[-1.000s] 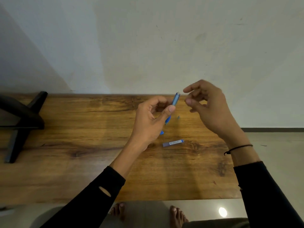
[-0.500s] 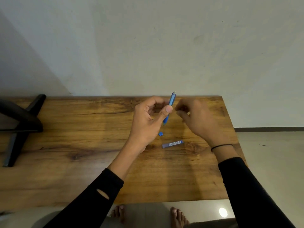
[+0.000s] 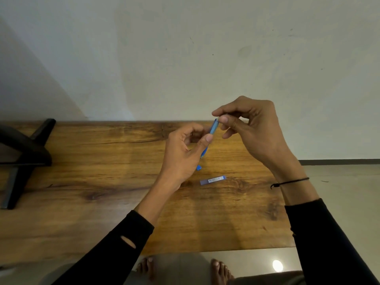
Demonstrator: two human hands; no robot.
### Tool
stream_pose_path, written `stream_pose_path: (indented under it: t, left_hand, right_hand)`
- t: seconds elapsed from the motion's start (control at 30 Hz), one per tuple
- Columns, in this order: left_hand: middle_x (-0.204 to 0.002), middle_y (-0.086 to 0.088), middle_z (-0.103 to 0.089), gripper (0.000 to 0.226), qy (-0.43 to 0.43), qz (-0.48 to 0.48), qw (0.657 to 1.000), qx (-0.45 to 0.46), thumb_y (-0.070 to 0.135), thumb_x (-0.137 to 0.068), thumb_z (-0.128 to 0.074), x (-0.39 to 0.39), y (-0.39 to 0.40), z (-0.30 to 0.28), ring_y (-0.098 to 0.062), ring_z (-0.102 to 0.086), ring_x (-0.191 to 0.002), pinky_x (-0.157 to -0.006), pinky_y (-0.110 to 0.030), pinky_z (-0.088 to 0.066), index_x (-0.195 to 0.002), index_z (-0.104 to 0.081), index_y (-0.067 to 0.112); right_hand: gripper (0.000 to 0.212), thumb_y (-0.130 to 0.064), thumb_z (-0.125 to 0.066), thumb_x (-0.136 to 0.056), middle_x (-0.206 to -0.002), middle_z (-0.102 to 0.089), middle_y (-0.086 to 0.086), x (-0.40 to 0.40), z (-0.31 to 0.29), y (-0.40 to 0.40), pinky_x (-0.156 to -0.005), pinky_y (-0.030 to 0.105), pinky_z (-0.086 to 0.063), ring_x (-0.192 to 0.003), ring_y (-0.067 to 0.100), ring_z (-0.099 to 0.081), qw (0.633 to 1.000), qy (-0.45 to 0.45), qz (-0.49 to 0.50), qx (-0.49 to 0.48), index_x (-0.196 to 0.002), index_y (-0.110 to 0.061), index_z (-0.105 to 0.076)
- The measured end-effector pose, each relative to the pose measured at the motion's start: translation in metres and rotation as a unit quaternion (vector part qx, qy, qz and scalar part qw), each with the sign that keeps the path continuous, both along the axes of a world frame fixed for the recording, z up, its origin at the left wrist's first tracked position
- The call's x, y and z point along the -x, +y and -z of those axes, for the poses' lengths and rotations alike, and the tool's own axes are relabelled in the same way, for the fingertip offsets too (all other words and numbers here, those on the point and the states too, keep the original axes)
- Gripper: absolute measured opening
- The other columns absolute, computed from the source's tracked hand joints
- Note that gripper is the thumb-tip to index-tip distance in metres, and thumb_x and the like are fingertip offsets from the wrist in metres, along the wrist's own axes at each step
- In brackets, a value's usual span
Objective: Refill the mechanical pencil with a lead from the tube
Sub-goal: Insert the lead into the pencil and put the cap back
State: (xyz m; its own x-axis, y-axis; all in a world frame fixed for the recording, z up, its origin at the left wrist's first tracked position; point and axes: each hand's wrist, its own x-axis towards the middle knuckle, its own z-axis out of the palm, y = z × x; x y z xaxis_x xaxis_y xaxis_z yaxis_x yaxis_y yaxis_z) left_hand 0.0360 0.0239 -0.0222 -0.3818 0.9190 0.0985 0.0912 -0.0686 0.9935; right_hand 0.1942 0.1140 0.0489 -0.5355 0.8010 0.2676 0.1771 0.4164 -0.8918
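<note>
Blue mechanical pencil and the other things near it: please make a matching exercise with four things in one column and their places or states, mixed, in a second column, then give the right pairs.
Things
1. blue mechanical pencil
2. small transparent lead tube with a label
3. small blue cap
4. thin black cord bracelet

Places or states
A. lies flat on the wooden table, nearest the right forearm
B. tied around the right wrist
C. held tilted in the left hand, the right hand pinching at its top end
D. lies on the table just below the left hand

Pairs: 1-C, 2-A, 3-D, 4-B
</note>
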Motion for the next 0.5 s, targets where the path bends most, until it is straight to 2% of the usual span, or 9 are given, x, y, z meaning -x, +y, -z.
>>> stream_pose_path:
  t: [0.07,0.2,0.37,0.5]
  left_hand:
    - [-0.097,0.002,-0.079,0.009,0.001,0.005,1.0,-0.002,0.012,-0.098,-0.078,0.0,0.0,0.001,-0.009,-0.074,-0.091,-0.086,-0.04,-0.064,-0.106,-0.077,0.009]
    - [-0.094,0.006,-0.077,0.009,-0.001,0.011,1.0,-0.004,0.011,-0.098,-0.078,0.001,-0.001,0.001,-0.008,-0.073,-0.087,-0.083,-0.036,-0.062,-0.107,-0.077,0.009]
    - [-0.096,0.002,-0.078,0.009,0.005,0.018,1.0,-0.001,0.011,-0.098,-0.078,-0.001,-0.002,0.0,-0.015,-0.074,-0.093,-0.088,-0.046,-0.063,-0.107,-0.078,0.014]
    - [-0.095,0.002,-0.078,0.009,0.022,0.013,1.0,0.0,0.01,-0.097,-0.079,0.0,-0.001,0.002,-0.011,-0.072,-0.089,-0.085,-0.041,-0.063,-0.106,-0.078,0.009]
  right_hand:
    - [0.013,0.003,-0.073,-0.097,-0.089,-0.071,0.002,-0.001,-0.001,0.001,-0.062,0.03,-0.065,-0.074,0.019,-0.07,1.0,-0.024,-0.004,-0.013,-0.106,0.0,-0.081]
    - [0.006,-0.002,-0.078,-0.094,-0.08,-0.073,0.011,-0.005,-0.005,0.003,-0.063,0.04,-0.067,-0.067,0.028,-0.074,0.999,-0.03,0.013,-0.015,-0.1,-0.001,-0.077]
    - [0.005,-0.004,-0.08,-0.093,-0.078,-0.073,0.004,-0.005,-0.008,0.001,-0.062,0.033,-0.066,-0.063,0.023,-0.073,0.998,-0.057,0.007,-0.033,-0.097,-0.004,-0.077]
    - [0.005,-0.003,-0.08,-0.093,-0.078,-0.072,0.0,-0.007,-0.011,0.001,-0.06,0.025,-0.062,-0.062,0.018,-0.071,0.995,-0.092,0.004,-0.048,-0.097,-0.006,-0.077]
